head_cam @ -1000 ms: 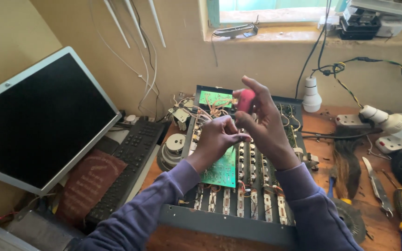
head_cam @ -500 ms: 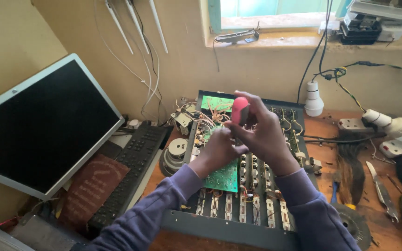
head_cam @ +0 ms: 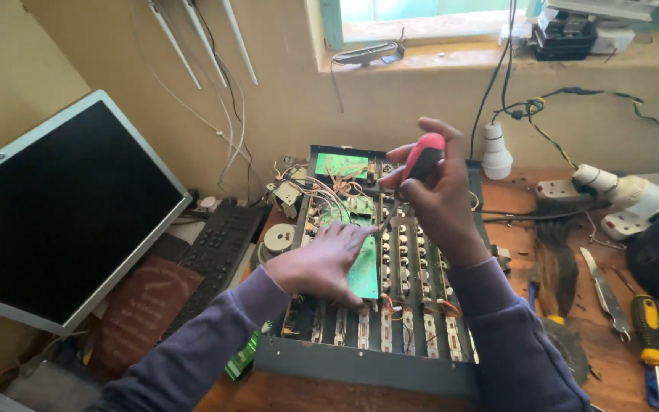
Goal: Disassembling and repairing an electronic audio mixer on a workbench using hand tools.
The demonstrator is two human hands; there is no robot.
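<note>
The right hand [head_cam: 440,206] gripped a red-handled screwdriver [head_cam: 421,159], its long axis slanting down-left towards the left hand's fingers [head_cam: 352,235]. The left hand [head_cam: 318,263] lay open, pressing a green circuit board [head_cam: 364,267] just beneath its fingertips, inside the black open metal chassis [head_cam: 360,362].

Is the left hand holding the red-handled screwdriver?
No. The right hand grips the screwdriver, while the left hand lies flat on the green circuit board.
</note>
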